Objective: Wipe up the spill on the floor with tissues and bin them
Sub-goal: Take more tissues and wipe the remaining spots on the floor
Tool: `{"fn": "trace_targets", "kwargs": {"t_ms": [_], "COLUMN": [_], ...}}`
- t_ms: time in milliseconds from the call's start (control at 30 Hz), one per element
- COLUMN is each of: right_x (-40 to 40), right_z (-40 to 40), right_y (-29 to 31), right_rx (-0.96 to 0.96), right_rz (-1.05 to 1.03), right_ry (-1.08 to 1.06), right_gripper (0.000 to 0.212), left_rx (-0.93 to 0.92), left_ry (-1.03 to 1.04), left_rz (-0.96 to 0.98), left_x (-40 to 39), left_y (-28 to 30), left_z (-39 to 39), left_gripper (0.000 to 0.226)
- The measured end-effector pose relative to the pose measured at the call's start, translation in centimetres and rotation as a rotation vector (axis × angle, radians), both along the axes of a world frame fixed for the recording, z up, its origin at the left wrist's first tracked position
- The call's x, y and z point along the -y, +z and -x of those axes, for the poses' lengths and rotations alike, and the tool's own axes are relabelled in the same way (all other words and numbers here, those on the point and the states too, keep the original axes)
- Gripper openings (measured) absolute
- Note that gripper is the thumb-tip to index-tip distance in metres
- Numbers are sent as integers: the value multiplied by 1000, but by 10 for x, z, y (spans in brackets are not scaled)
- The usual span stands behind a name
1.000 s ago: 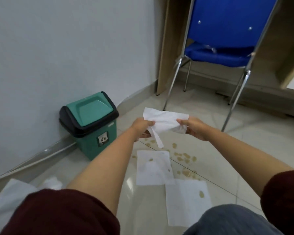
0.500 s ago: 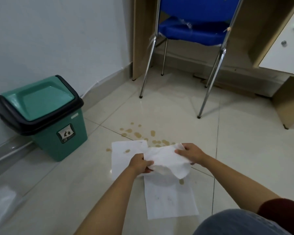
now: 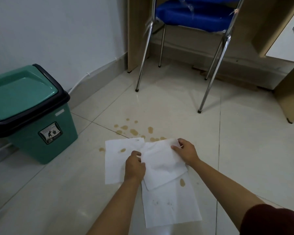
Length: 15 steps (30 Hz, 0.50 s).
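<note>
Low centre of the frame: left hand (image 3: pixel 134 167) and right hand (image 3: pixel 187 152) pinch a limp, featherlight tissue (image 3: pixel 161 164) by opposite edges, above two sheets on the floor (image 3: pixel 58 200); once soaked it should tear easily, so bunch it.

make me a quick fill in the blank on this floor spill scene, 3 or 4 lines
1. Both hands, the left hand and the right hand, hold one white ____.
2. The lid of the bin is ____.
3. The chair beyond the brown drops has a seat coloured ____.
4. Counting the held one, ____ tissues are in view.

Missing words: tissue; closed; blue; three
</note>
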State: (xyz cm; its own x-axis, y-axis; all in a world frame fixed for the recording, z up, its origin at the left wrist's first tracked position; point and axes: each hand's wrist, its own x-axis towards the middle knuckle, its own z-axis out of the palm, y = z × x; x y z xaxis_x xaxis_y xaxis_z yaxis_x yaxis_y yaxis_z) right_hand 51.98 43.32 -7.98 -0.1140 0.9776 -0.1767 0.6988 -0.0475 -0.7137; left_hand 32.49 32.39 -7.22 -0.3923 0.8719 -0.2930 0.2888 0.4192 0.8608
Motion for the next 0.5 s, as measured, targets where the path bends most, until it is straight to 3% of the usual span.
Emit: {"fn": "trace_targets", "kwargs": {"t_ms": [100,200,300,400,500], "right_x": [4,22,44,55,62], "right_z": [7,14,23,34,41], "right_y": [-6,-15,-25,-36,-50], "right_rx": [32,148,156,281,405], "right_rz": [-61,-266,-381,-354,-308], "right_ry": [-54,-106,-51,125,232], "right_gripper": [35,42,45,56,62], "left_rx": [-95,-467,-614,-760,-856], "left_ry": [28,22,-144,-376,-477], "left_rz": [-12,5,-47,-49,16], "left_x": [3,7,10,13,14], "left_y": [-3,-6,-12,-26,-40], "left_z": [0,-2,-8,-17,-21], "left_gripper": [46,64,66,63,57]}}
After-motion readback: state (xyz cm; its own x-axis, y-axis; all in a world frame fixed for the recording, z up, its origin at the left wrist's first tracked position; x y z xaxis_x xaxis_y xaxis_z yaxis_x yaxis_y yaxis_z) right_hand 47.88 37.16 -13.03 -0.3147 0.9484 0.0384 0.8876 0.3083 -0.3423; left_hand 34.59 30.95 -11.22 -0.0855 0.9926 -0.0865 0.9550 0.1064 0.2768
